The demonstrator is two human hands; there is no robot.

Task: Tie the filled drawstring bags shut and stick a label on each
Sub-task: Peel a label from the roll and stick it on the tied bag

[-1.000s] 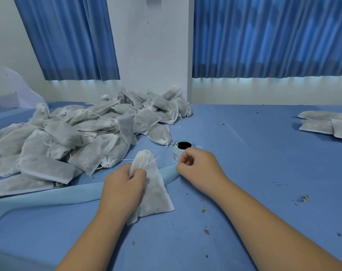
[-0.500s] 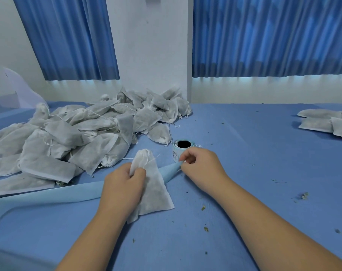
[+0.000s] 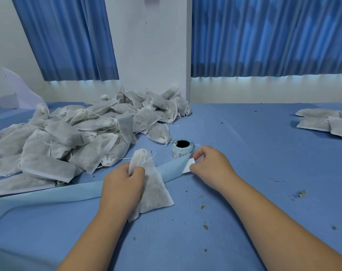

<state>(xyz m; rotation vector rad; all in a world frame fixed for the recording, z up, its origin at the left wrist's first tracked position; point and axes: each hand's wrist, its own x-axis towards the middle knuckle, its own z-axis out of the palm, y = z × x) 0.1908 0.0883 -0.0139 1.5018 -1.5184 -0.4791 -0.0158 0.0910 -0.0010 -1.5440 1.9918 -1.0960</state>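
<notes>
A filled white drawstring bag [image 3: 153, 190] lies on the blue table, its gathered neck pointing away from me. My left hand [image 3: 125, 184] grips the bag near its neck. A roll of labels [image 3: 182, 149] stands just beyond my hands, and its pale blue backing strip [image 3: 48, 198] trails off to the left. My right hand [image 3: 211, 165] pinches a white label [image 3: 188, 165] at the strip's end, next to the roll.
A big heap of filled white bags [image 3: 84, 135] covers the left side of the table. Several flat bags [image 3: 322, 122] lie at the far right edge. Bits of dried herb [image 3: 205, 226] are scattered over the blue table [image 3: 254, 153]. Blue curtains hang behind.
My right hand has shifted slightly right, away from the roll, and a white label now shows between its fingers at the strip's end. My left hand keeps its grip on the bag.
</notes>
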